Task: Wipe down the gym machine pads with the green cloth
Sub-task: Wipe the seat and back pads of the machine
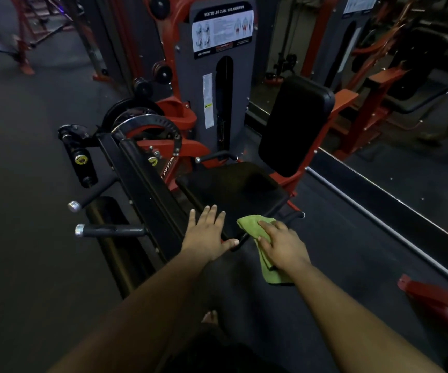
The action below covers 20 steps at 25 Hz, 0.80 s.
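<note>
A seated leg curl machine stands before me with a black seat pad and an upright black back pad. My right hand presses the green cloth against the near front corner of the seat pad; part of the cloth hangs down below my wrist. My left hand lies flat with fingers spread on the seat's front edge, thumb hooked over the rim. Nothing is in the left hand.
The black lever arm with chrome-tipped handles juts out to the left of the seat. The grey weight stack tower rises behind. A wall mirror is on the right, and a red frame foot sits at lower right.
</note>
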Each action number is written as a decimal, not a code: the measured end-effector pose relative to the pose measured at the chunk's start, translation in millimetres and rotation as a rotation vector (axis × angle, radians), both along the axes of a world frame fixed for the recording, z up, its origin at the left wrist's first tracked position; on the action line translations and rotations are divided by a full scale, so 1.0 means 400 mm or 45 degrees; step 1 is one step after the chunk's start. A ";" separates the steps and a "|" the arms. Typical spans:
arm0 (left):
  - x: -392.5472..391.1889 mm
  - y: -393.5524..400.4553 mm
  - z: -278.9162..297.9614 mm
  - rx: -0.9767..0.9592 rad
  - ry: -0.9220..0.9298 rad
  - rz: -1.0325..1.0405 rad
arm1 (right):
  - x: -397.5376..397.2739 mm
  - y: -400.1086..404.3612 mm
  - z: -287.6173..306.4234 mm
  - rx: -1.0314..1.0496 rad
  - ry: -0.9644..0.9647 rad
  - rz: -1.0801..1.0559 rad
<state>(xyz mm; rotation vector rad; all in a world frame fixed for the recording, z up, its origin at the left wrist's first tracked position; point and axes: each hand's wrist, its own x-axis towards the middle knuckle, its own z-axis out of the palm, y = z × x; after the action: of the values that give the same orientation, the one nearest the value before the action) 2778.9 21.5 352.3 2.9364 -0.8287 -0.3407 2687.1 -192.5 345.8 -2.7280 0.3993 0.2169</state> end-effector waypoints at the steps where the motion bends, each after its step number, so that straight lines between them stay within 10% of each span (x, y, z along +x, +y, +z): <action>1: 0.025 -0.024 -0.012 0.003 0.027 0.015 | 0.027 -0.019 -0.010 -0.001 0.008 0.007; 20: 0.626 -0.269 -0.468 0.065 0.450 0.496 | 0.785 -0.331 -0.433 0.004 0.179 0.214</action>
<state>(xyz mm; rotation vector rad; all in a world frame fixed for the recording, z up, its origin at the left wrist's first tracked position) 3029.2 -86.1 165.1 2.8622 -0.2015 -0.8197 3001.0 -324.7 172.4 -2.7528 0.2063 0.4554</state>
